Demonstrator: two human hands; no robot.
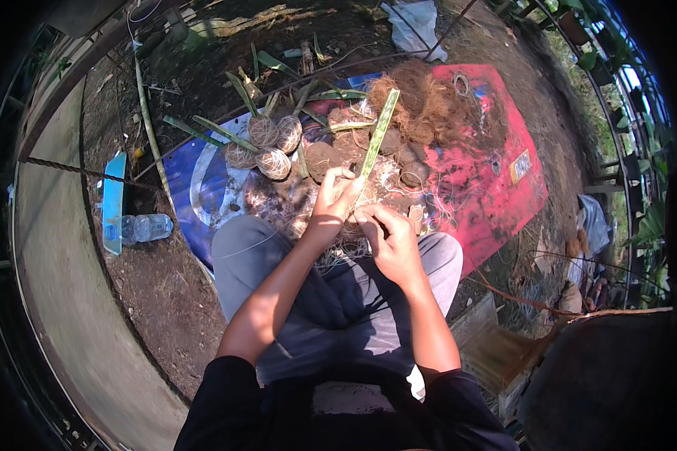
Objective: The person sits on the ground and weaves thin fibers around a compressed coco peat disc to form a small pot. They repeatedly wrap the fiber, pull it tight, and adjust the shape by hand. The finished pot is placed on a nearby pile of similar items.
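Note:
My left hand [334,204] grips the base of an upright, mottled green snake plant leaf [381,132], where a fibre-wrapped ball [363,198] shows partly between my hands. Close against that ball, the thumb and fingertips of my right hand [394,239] are pinched together; any thread in them is too fine to make out. Loose pale string [338,256] lies below my hands. Left of them sit several string-wrapped balls [273,163] with green leaves sticking out. A bare brown ball [322,160] rests just beyond my left hand, and more dark balls [414,173] lie to the right.
A blue and red printed sheet [502,208] covers the soil before my crossed legs. Brown coconut fibre [429,110] is heaped at its far side, with tangled string [445,206] nearer. A plastic bottle [146,227] lies left, by a twisted rope [84,171]. Beyond is a plastic bag [420,28].

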